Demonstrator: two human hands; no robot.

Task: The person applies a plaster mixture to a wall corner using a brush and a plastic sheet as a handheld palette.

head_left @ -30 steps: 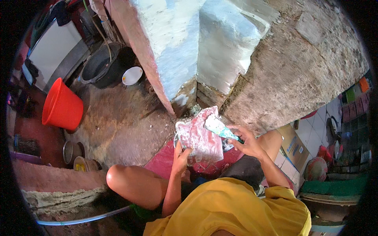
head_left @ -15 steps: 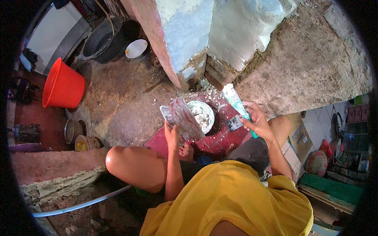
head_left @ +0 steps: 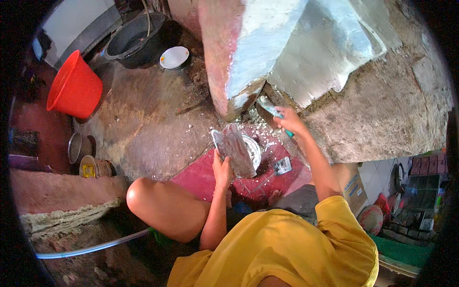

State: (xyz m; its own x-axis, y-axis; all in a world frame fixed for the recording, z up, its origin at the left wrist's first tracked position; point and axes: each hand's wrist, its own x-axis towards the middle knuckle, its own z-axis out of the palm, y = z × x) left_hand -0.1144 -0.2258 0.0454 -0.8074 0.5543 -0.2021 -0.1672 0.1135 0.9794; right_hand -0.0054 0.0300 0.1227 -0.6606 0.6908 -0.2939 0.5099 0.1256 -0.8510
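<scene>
My left hand (head_left: 221, 171) grips the lower edge of a flat rectangular sheet (head_left: 234, 149) smeared with whitish plaster. The sheet hangs over part of a white bowl (head_left: 256, 152), hiding much of what is inside. My right hand (head_left: 290, 122) is closed round the teal handle of a putty knife (head_left: 269, 107). Its whitened blade points up and left, at the foot of the wall corner (head_left: 245, 98). Whether the blade touches the wall I cannot tell. White crumbs lie on the floor below it.
A small dark packet (head_left: 282, 165) rests on the red tiles right of the bowl. Rough concrete (head_left: 368, 115) stretches to the right. Further left stand a red bucket (head_left: 76, 88), a black tub (head_left: 131, 45) and a white plate (head_left: 174, 57). My bare knees flank the tiles.
My right hand has moved the putty knife forward and left, from near my right knee to the wall's foot. The sheet in my left hand has turned steeper, and the view has shifted.
</scene>
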